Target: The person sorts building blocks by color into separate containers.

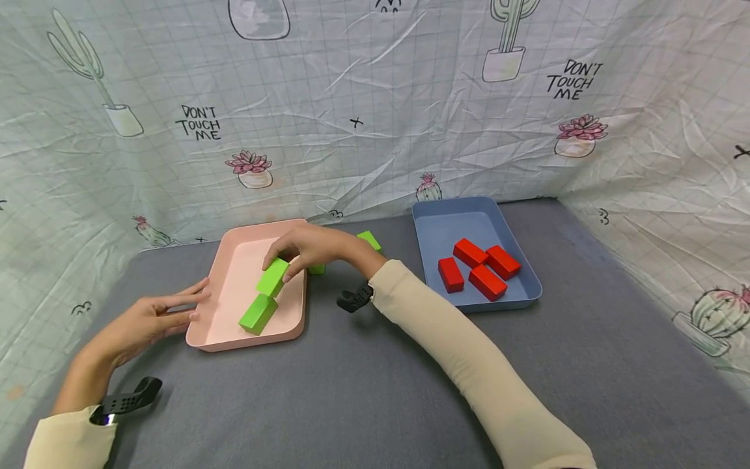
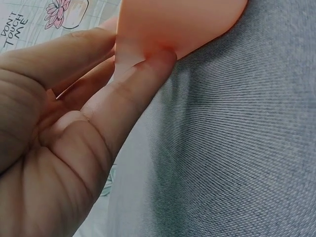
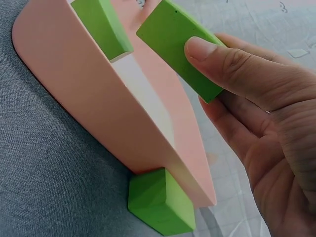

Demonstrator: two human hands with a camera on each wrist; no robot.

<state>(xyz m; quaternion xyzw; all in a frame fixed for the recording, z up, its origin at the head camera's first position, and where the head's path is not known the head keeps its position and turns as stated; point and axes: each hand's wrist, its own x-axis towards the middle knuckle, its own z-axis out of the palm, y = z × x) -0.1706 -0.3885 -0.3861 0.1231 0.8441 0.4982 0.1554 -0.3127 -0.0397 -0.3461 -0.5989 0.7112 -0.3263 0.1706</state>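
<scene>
My right hand [image 1: 319, 246] pinches a green block [image 1: 273, 277] between thumb and fingers, above the pink tray [image 1: 295, 324]. Beneath it, a second green block [image 1: 258, 314] lies in the tray near the front. In the right wrist view, the held block [image 3: 180, 52] is tilted above the tray's rim. My left hand [image 1: 146, 322] reaches to the tray's left side with fingers extended. Its thumb [image 2: 148, 76] presses on the outer wall [image 2: 173, 22] in the left wrist view. Another green block [image 3: 160, 202] sits outside, right beside the tray wall.
A further green block [image 1: 370, 240] lies behind my right forearm, partly hidden. On the right, a blue tray [image 1: 430, 225] holds several red blocks [image 1: 487, 282]. The grey tabletop [image 1: 351, 391] meets a printed cloth [image 1: 363, 156] at the back and sides.
</scene>
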